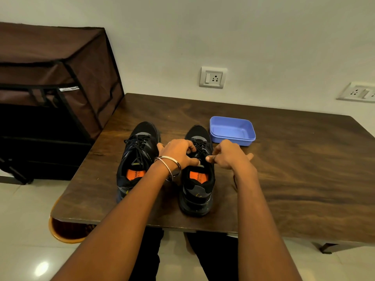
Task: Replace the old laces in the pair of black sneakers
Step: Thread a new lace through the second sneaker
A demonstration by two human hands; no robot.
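Head view, table: dark wooden top (294, 179), near edge running just above the lap, left edge slanting toward a brown fabric rack (50, 78), far edge against the wall.
Left sneaker: black, (140, 142), toe toward the wall, heel toward the near edge, black lace (138, 142) threaded, orange insole showing.
Right sneaker: black, (197, 195), just beside the first and parallel to it, heel set back from the near edge.
Left hand: (178, 153), bangles at the wrist, fingers curled over the right sneaker's lacing, pinching its black lace (199, 148) near the tongue.
Right hand: (229, 155), fingers curled at the shoe's right side, thumb and forefinger pinched at the top eyelets; lace strand between them too small to confirm.
Blue tray: (243, 138), shallow plastic, just beyond the right sneaker's toe, apart from both hands.
Open room: bare wood to the right of the right hand, out to the table's right edge; narrower bare strip left of the left sneaker.
Wall: two socket plates (213, 77) above the far edge.
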